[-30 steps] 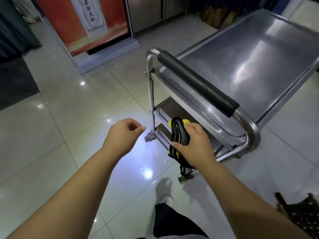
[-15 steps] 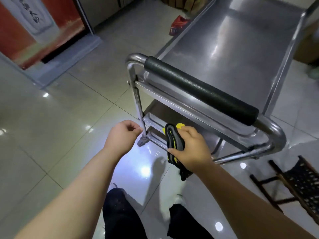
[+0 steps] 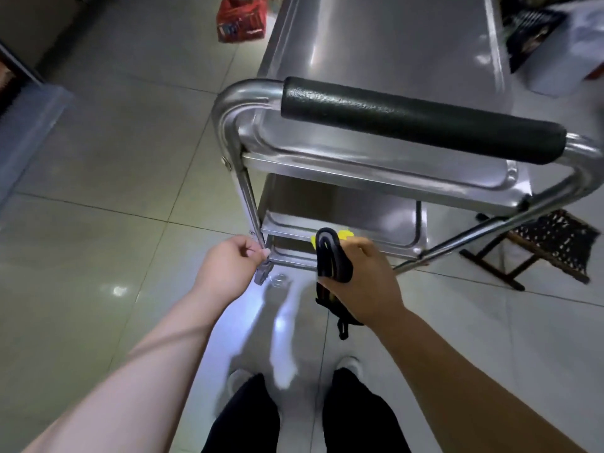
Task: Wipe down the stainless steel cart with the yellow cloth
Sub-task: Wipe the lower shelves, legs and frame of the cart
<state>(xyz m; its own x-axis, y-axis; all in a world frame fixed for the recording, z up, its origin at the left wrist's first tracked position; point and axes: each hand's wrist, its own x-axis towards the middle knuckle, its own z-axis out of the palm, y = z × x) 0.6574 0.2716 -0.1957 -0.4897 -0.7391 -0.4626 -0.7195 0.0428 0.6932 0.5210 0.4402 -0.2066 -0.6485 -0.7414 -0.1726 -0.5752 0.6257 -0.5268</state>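
The stainless steel cart (image 3: 392,44) stands right in front of me, its black foam handle (image 3: 418,119) across the near end. Below the top shelf I see the lower shelves (image 3: 343,207). My right hand (image 3: 362,273) grips the folded cloth (image 3: 330,253), which shows black on the outside with a yellow edge at its top. It is held just in front of the bottom shelf's near rim. My left hand (image 3: 228,266) has its fingers curled, with the fingertips right at the cart's near-left post, and holds nothing that I can see.
A small folding stool (image 3: 552,246) with a woven seat stands on the tiled floor to the right of the cart. A red package (image 3: 240,18) lies on the floor beyond the cart's left side. Boxes (image 3: 555,37) sit at the far right. My feet are just behind the cart.
I have stepped closer and my view has tilted down, so the cart now faces me end-on. Both hands have kept their pose; the left hand has come up to the cart's post.
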